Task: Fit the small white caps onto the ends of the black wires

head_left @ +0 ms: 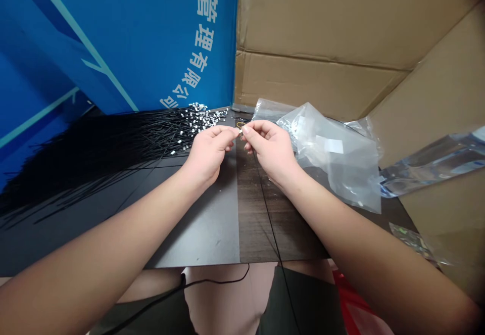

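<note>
My left hand (214,148) and my right hand (270,145) meet over the table, thumbs and fingertips pinched close together. Between them sits a small white connector (240,131), mostly covered by the fingers. From my right hand a thin black cable (270,213) runs down across the wooden surface and over the table's front edge. Left of my left hand lies a large bundle of black cables (113,138), many with white connectors (200,117) at their ends. Just behind the fingertips is a small yellowish loop (239,122).
Clear plastic bags (322,148) lie to the right, one with small white parts inside. A bag of small parts (413,241) is at the right edge. A blue printed panel (151,32) and cardboard walls (322,27) close off the back. Another black cord (212,280) hangs below the table (204,234).
</note>
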The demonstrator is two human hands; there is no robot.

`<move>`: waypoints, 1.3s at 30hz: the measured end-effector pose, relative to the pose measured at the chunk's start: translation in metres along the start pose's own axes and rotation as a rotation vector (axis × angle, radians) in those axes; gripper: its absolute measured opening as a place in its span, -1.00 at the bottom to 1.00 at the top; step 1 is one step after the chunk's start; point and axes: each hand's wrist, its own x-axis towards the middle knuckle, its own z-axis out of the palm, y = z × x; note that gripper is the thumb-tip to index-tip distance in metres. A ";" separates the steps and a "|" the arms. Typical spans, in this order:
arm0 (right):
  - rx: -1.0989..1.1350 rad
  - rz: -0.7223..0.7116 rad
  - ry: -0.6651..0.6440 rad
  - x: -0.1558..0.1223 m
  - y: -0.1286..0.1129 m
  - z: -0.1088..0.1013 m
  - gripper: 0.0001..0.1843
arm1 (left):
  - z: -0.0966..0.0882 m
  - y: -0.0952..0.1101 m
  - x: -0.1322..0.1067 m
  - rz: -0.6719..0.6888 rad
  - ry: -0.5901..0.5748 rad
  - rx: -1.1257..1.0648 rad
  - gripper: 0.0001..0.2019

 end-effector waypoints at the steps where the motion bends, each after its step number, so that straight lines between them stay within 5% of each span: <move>1: -0.010 -0.008 -0.017 0.000 0.000 -0.001 -0.83 | 0.000 0.000 0.000 -0.002 -0.003 -0.003 -0.89; 9: -0.172 -0.118 -0.079 0.001 -0.002 -0.006 -0.86 | -0.003 0.009 0.001 -0.163 -0.095 -0.038 -0.86; 18: -0.191 -0.136 -0.070 0.001 0.000 -0.010 -0.85 | -0.006 0.013 0.002 -0.159 -0.162 -0.036 -0.77; 31: 0.010 0.133 -0.086 0.000 -0.010 -0.006 -0.87 | -0.010 0.012 0.009 -0.144 -0.132 -0.030 -0.80; 39: -0.008 0.168 -0.088 0.000 -0.006 -0.003 -0.87 | -0.011 0.009 0.009 -0.137 -0.170 -0.020 -0.78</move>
